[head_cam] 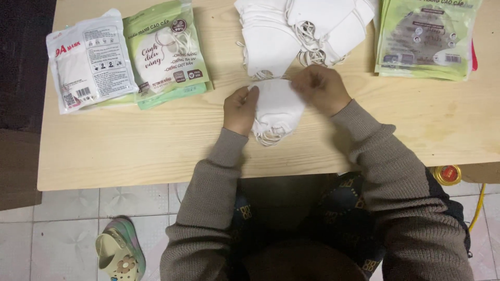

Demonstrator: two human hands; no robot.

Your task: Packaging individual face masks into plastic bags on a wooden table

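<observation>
At the near middle of the pale wooden worktop, your two hands work a small stack of white folded fabric face masks. Left hand: fingers curled, thumb and forefinger pinching the stack's left edge. Right hand: closed over the stack's upper right corner, knuckles toward the camera. Hands are apart, one on each side, both clamped on the same masks. Thin white ear loops trail from the stack's lower edge onto the wood.

Just beyond the hands, near the far edge: a larger loose heap of white masks, fanned out, loops tangled between them. Its lower tip nearly touches the stack you hold; contact cannot be told.

Far left: a white plastic packet of masks, lying flat and slightly tilted. Just beside it, partly overlapping, a green-and-white printed packet, with more green packets under it.

Far right: a pile of flat green printed bags, stacked neatly, upper edge out of frame.

Both sleeves are grey-brown knit. Below the worktop: pale floor tiles, a pastel clog at lower left, a yellow-capped red object at right.
</observation>
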